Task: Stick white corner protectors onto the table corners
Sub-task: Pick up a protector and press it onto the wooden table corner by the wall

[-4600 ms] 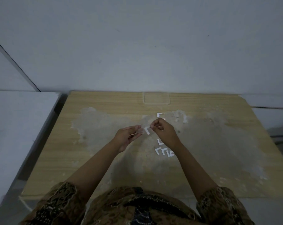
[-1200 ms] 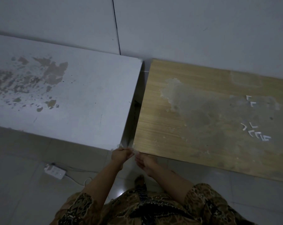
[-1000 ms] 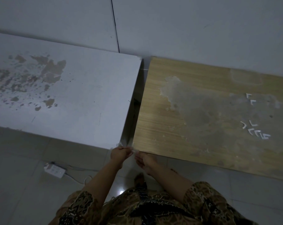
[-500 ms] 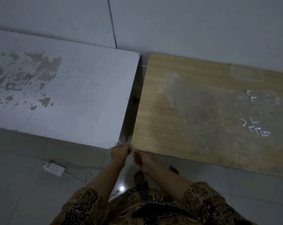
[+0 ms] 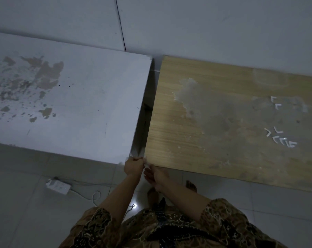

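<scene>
The wooden table (image 5: 214, 140) fills the right half of the view. Both of my hands meet at its near left corner. My left hand (image 5: 133, 166) is curled there and pinches a small white corner protector (image 5: 146, 163) against the corner. My right hand (image 5: 156, 174) lies just below the front edge, its fingers stretched toward the same spot and touching the protector. Most of the protector is hidden by my fingers. Several loose white protectors (image 5: 284, 140) lie on the table at the right, and two more protectors (image 5: 275, 102) lie farther back.
A white table (image 5: 80, 108) with worn brown patches stands to the left, with a narrow dark gap (image 5: 144, 119) between the two tables. A white power strip (image 5: 58, 186) and its cable lie on the tiled floor. My bare feet (image 5: 191, 185) are under the wooden table's front edge.
My hands left the table's middle, where they held a protector, and came to the near left corner. Over the last second they stay there; only the view drifts slightly.
</scene>
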`<state>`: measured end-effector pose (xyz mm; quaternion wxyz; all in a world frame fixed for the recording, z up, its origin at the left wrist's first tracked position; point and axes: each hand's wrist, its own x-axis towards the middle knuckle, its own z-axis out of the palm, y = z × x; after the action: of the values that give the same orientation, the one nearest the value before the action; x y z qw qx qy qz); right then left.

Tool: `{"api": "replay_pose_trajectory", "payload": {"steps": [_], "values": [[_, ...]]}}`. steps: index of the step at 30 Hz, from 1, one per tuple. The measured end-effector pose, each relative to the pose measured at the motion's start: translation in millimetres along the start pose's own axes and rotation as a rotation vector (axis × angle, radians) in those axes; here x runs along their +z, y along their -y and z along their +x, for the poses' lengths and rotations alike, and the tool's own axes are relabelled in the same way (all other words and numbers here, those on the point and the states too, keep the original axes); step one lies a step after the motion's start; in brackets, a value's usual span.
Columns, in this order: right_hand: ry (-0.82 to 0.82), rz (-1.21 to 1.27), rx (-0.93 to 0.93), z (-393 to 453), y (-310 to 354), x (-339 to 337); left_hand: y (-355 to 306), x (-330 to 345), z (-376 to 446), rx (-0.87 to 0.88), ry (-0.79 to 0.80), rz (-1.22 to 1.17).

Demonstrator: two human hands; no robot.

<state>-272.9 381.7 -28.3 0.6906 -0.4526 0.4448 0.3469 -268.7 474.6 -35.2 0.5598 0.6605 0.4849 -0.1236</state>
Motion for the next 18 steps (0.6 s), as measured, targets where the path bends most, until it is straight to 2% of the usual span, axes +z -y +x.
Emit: {"api": "replay_pose_trajectory", "payload": {"steps": [4, 8, 18], "values": [[0.082, 0.055, 0.020, 1, 2, -4, 1, -4, 10, -0.045, 0.070, -0.071], [0.052, 0.037, -0.001, 4, 1, -9, 0, -13, 20, -0.159, 0.209, -0.204], [-0.003, -0.019, -0.093, 8, -1, -9, 7, -16, 24, -0.083, 0.297, -0.239]]}}
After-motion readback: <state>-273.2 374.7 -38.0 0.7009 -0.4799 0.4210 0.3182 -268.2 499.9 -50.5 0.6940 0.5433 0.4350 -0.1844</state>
